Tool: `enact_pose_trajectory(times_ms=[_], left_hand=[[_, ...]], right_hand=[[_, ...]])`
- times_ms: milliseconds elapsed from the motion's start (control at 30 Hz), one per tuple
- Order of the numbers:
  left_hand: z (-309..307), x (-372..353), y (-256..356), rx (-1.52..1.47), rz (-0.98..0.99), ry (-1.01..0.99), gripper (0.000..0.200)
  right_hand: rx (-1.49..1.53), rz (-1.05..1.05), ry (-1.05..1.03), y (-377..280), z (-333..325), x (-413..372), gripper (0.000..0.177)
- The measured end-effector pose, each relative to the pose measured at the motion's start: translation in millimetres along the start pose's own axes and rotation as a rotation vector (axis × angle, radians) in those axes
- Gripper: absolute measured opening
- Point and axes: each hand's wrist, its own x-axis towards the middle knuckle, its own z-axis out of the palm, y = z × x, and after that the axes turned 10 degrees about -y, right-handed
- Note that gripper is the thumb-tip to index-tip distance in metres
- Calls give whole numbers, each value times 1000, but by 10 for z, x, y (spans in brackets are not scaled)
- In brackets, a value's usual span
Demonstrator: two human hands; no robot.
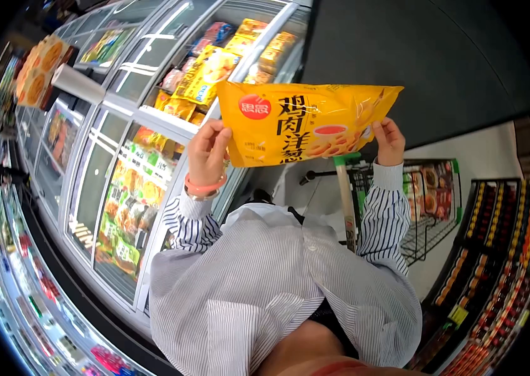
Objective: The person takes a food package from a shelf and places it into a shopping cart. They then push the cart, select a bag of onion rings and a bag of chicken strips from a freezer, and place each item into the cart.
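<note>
A yellow bag of frozen food [259,141] stretches between my two hands, its front with large black Chinese characters, a red logo and a picture of fried rings turned up to me. My left hand [208,150] pinches the bag's left edge, thumb in front; a coral band circles that wrist. At the opposite end, my right hand [389,141] grips the lower right corner, and the fingers behind the bag are hidden. Just beyond the left hand stands an open chest freezer [180,128] with several yellow bags [208,70] in it.
A shopping cart [456,166] with red packages in it stands beyond my right sleeve. Glass-lidded freezers [89,169] run along the left. Shelves of jars and bottles [497,250] line the right. A dark panel [415,50] rises ahead.
</note>
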Motion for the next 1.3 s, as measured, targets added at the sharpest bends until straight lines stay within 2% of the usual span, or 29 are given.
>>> enact_pose_trajectory(times_ms=[33,100,200,333,467,600,733,800,900,1000,1100,1133,1167,1300], left_hand=[[4,-151,35,33,-23,31,10],[-313,-225,13,27,-34,74,10],[-644,-292,37,186,68,152,7],[-883,-497,5,294,53,289,6],[-1083,-631,-171,147,-93,506,6],[-1155,-615,-301,-138,-166,671,10],[-1137,-176,-794,-302,-285,713,15],[-1066,212,-1127,-413,-312,759,15],[-979,883,-1542,-544,-358,843,16],[-1052,1397,-2024,-564,-414,914,16],[-1175,1746,-2549,-581,-564,1051,17],[-1228,1826,-2733,-590,-594,1091,18],[-1333,1861,-2891,-599,-626,1127,19],[-1628,2000,-3437,-382,-745,1086,20]], right_hand=[[-6,29,-69,110,22,90,13],[8,95,-190,325,477,446,14],[87,238,-327,630,1034,814,15],[158,279,-547,875,1613,1166,18],[127,192,-746,749,2169,1614,17],[49,245,-918,661,2577,2031,13],[-155,334,-999,925,2841,2703,15],[-322,443,-1047,1340,3036,3244,17],[-622,473,-1008,1985,3529,3925,21],[-750,594,-989,2394,3927,4324,22],[-913,549,-1084,2635,4074,4659,20],[-891,621,-1162,2698,4095,4778,20],[-831,593,-1110,2863,4131,4848,21],[-810,528,-1142,3422,4105,5064,26]])
